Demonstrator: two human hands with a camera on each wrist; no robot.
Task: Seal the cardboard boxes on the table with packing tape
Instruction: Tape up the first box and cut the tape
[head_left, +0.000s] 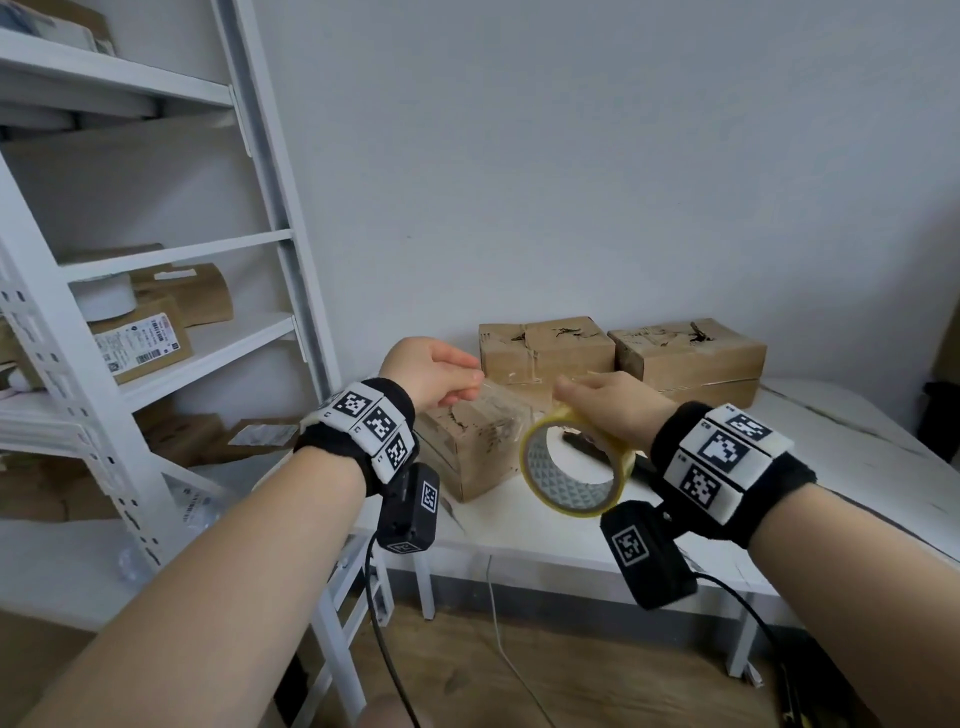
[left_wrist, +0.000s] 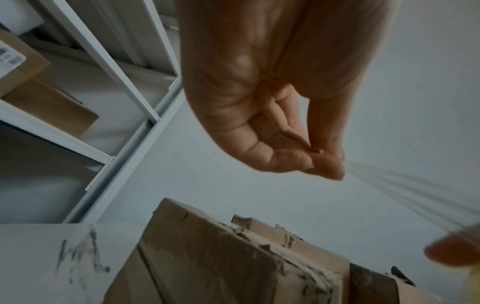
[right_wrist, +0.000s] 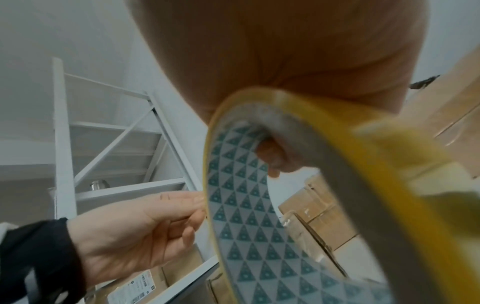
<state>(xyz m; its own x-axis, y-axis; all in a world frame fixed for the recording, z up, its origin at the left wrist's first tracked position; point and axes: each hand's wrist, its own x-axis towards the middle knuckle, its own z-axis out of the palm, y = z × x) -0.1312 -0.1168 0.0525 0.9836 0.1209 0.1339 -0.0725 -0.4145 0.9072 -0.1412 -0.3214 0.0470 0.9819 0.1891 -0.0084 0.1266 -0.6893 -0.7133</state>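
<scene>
R hand (head_left: 605, 402) round tape roll (head_left: 574, 467)

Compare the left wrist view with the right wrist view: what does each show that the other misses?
Only the left wrist view shows the left hand pinching the clear tape strip at its fingertips. Only the right wrist view shows the tape roll with its triangle-patterned core, held by the right hand. Both show cardboard boxes and the white shelving.

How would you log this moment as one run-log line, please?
left hand: pinches tape end | right hand: holds tape roll | strip above nearest box | not yet stuck
</scene>
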